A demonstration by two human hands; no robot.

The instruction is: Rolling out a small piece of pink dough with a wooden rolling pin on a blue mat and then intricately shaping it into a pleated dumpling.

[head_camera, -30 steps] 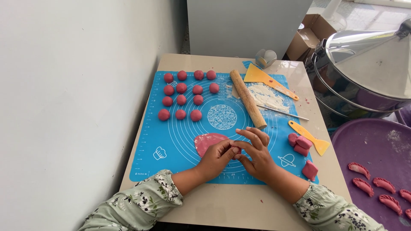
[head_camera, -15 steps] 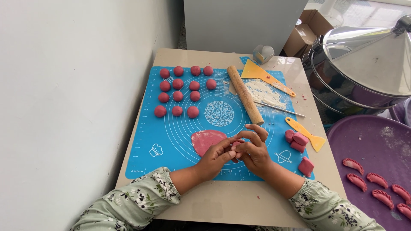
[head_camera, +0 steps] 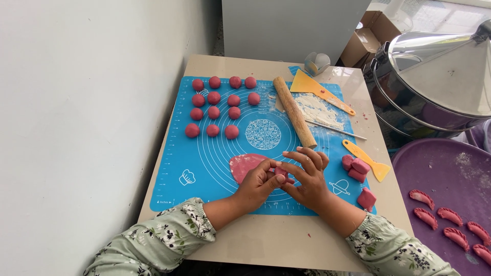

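Head view: left hand (head_camera: 257, 185) and right hand (head_camera: 306, 180) meet over blue silicone baking mat (head_camera: 179, 153) — fingers of both curled, pinching small pink dough piece (head_camera: 281, 173) between them. Flat pink dough disc (head_camera: 244, 165) just beside left hand. Wooden rolling pin (head_camera: 293, 111) beyond — pink dough balls (head_camera: 215, 110) in rows, well apart.

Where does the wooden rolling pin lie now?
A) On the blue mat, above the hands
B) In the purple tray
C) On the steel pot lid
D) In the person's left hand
A: the wooden rolling pin lies slanted on the blue mat, beyond both hands, which pinch a pink dough piece between them.
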